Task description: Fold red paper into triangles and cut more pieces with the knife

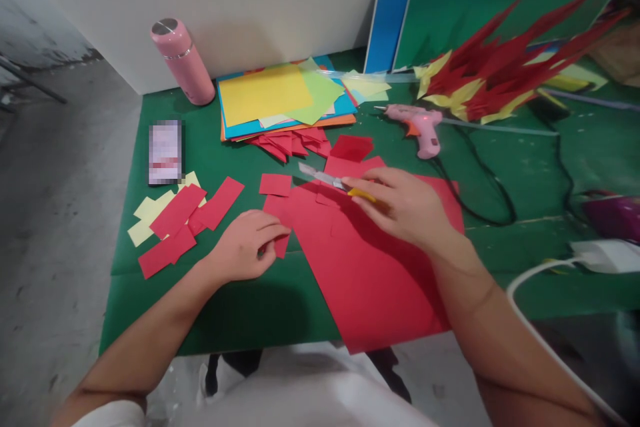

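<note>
A large red paper sheet lies on the green table cover, its near corner hanging over the front edge. My right hand is closed round a yellow-handled utility knife, whose blade points left over the sheet's far edge. My left hand has its fingers curled and pinches a small red paper piece at the sheet's left edge. Another cut red rectangle lies just beyond it.
Red and pale yellow cut strips lie at left, near a phone and a pink bottle. A stack of coloured paper, a pink glue gun with black cord, a red-yellow paper spike shape and a white cable are behind and right.
</note>
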The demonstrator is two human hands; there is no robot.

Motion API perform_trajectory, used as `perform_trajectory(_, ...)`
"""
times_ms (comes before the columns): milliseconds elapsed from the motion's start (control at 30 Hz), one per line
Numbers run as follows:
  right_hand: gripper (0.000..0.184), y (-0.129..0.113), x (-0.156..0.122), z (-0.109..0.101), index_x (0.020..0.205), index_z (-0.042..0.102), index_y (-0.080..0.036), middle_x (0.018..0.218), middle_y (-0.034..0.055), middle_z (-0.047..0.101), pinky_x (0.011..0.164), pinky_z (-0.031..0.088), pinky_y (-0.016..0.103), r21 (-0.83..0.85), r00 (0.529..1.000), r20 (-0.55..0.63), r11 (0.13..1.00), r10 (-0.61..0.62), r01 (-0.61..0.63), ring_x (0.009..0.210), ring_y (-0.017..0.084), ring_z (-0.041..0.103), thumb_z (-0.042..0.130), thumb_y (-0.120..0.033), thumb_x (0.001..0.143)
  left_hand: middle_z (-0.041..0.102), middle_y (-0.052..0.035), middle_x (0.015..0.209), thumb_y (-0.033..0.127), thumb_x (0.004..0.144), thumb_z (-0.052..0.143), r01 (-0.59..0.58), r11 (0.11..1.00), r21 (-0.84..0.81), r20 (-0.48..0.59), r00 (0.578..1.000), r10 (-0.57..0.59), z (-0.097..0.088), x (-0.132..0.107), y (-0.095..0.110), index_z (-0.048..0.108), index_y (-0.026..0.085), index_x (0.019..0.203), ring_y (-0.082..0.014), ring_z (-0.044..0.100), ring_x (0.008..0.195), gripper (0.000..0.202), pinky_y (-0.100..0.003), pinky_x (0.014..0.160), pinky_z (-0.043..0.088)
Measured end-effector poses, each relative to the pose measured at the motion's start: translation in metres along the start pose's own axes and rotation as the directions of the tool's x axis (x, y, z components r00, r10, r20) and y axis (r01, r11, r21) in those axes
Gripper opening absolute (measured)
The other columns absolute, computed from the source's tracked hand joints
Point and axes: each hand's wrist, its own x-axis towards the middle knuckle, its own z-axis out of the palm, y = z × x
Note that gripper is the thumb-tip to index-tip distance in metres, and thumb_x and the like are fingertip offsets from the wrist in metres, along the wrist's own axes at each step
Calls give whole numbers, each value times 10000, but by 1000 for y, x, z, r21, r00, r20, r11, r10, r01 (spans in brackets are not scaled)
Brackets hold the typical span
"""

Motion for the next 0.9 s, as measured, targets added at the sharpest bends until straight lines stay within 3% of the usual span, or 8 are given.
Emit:
perform_trajectory(133, 300, 14, -5, -8, 1159, 710, -206, 1003, 104, 690, 706, 504, 322, 44, 994, 104, 998, 45, -50, 871, 231, 655, 531, -280, 929, 700, -100, 1149, 223, 942, 498, 65, 996, 52, -18, 998, -64, 3, 1, 0, 645, 195, 1194, -232, 651, 1071, 293, -399, 925, 516)
perform_trajectory(267, 287, 23, -8, -14, 1105, 734, -248, 965, 76, 685, 713, 516, 315, 195, 974, 225, 980, -7, -37, 824, 204, 658, 522, -285, 916, 517, -155, 1450, 408, 965, 503, 107, 983, 149, 86, 989, -121, 7, 4, -3, 491, 156, 1399, -304, 458, 1361, 502, -486, 1107, 379)
perform_trajectory(467, 298, 19, -5, -20, 1128, 721, -287, 1015, 58, 690, 763, 530, 329, 379, 932, 362, 910, 20, -167, 864, 207, 668, 567, -365, 886, 486, -155, 1476, 481, 965, 475, 117, 982, 151, 143, 980, -138, 7, 4, -1, 452, 153, 1431, -299, 441, 1364, 571, -476, 1115, 334)
perform_trajectory(533, 301, 18, -4, -18, 1097, 728, -273, 1003, 61, 703, 762, 526, 342, 386, 929, 358, 891, 95, -240, 866, 217, 668, 582, -432, 887, 489, -156, 1467, 528, 945, 488, 146, 978, 149, 157, 973, -169, 5, 4, 1, 461, 157, 1428, -317, 448, 1342, 609, -489, 1091, 337)
perform_trajectory(633, 280, 21, -1, -11, 996, 736, -256, 954, 64, 719, 729, 507, 358, 329, 911, 219, 852, 350, -407, 836, 230, 662, 567, -456, 896, 508, -156, 1429, 588, 894, 532, 177, 973, 149, 184, 962, -204, 2, 3, 3, 491, 177, 1411, -347, 468, 1280, 662, -522, 1049, 337)
perform_trajectory(700, 259, 24, 3, -6, 947, 721, -253, 927, 62, 726, 691, 492, 365, 295, 849, 132, 797, 512, -527, 787, 233, 653, 595, -466, 871, 521, -150, 1396, 619, 859, 561, 183, 975, 128, 203, 957, -206, 0, 3, 4, 512, 202, 1398, -354, 474, 1245, 683, -535, 1034, 333)
perform_trajectory(800, 295, 31, 16, 0, 886, 662, -233, 821, 54, 713, 622, 474, 351, 301, 745, 127, 690, 655, -658, 684, 216, 627, 713, -497, 763, 564, -131, 1297, 641, 840, 575, 200, 978, 59, 185, 961, -207, -2, 2, 2, 572, 230, 1342, -335, 500, 1187, 648, -526, 1016, 350)
perform_trajectory(900, 366, 40, 30, 10, 844, 614, -230, 752, 46, 687, 549, 445, 335, 289, 712, 73, 668, 699, -686, 625, 202, 591, 776, -516, 681, 634, -95, 1130, 552, 904, 541, 223, 974, -41, 105, 970, -217, -1, 1, 0, 671, 238, 1193, -282, 562, 1094, 446, -497, 1007, 385)
